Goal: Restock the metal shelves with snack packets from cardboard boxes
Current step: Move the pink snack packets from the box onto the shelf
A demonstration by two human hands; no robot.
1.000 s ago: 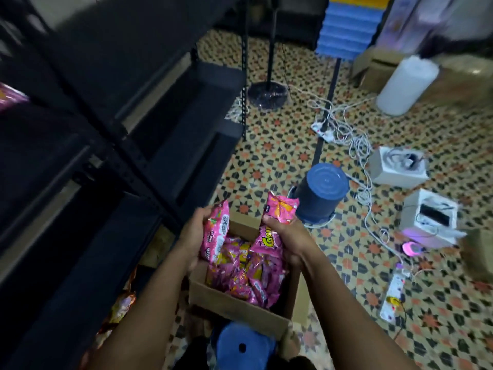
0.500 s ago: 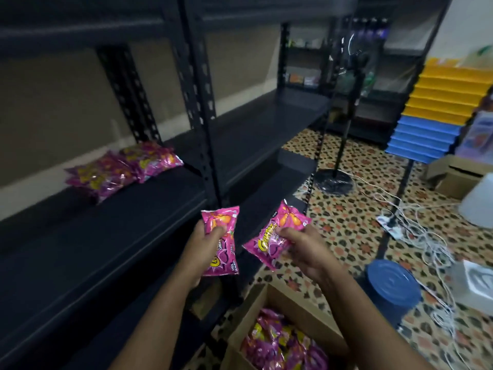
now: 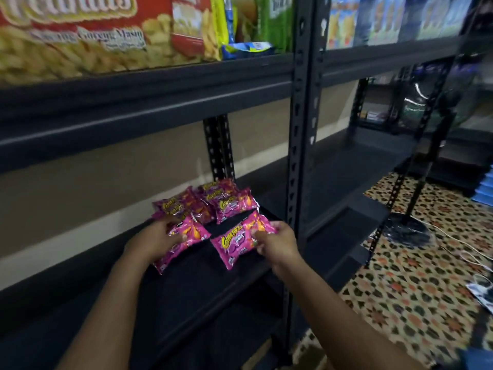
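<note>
Two pink packets sit low over the black shelf (image 3: pixel 202 284), one pinched in each hand's fingers: left hand (image 3: pixel 149 243), right hand (image 3: pixel 277 244).

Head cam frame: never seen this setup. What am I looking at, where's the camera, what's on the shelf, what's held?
There is no machine here: a person works with bare hands, and the single wide-angle camera sits on their head, looking forward and down along the forearms.

The left hand grips one pink snack packet; the right hand pinches a second pink packet. Both packets are low over the black metal shelf, in front of a small pile of the same pink packets already lying there.

The shelf above carries larger snack bags, blurred. To the right is a patterned tile floor with a fan stand.
</note>
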